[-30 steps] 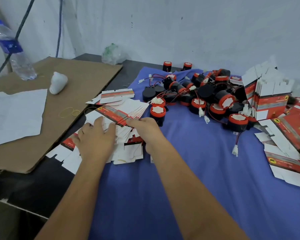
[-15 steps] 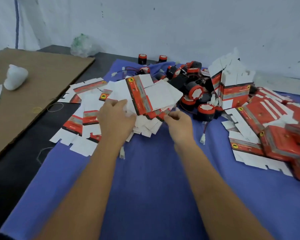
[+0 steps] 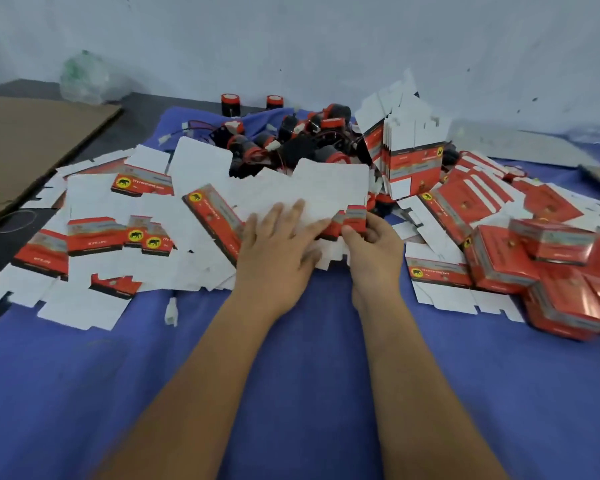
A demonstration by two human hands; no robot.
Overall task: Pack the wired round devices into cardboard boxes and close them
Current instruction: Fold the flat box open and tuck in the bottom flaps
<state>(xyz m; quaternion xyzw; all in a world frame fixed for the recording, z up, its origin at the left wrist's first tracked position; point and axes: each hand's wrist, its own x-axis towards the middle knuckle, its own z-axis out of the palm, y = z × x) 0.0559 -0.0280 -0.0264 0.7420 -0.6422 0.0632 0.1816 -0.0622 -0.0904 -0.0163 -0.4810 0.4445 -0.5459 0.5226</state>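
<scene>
A sheaf of flat red-and-white carton blanks point(image 3: 326, 188) lies tilted at the centre of the blue cloth. My left hand point(image 3: 278, 251) presses flat on top of it with straight fingers. My right hand point(image 3: 371, 240) grips the sheaf's right edge, thumb on the red printed strip. Behind the sheaf a heap of black-and-red wired round devices point(image 3: 291, 143) is partly hidden. More flat blanks point(image 3: 94, 233) are spread out to the left. Closed red boxes point(image 3: 548, 268) are piled at the right.
A stack of folded blanks point(image 3: 413, 157) stands upright right of the devices. A brown cardboard sheet point(image 3: 32, 140) covers the dark table at the left. A loose white connector point(image 3: 171, 311) lies on the blue cloth point(image 3: 291, 393). A crumpled plastic bag point(image 3: 84, 77) sits by the wall.
The view has swung right and closer. Both hands have carried the sheaf of blanks rightward and laid it flatter; my left hand now lies flat on top of it.
</scene>
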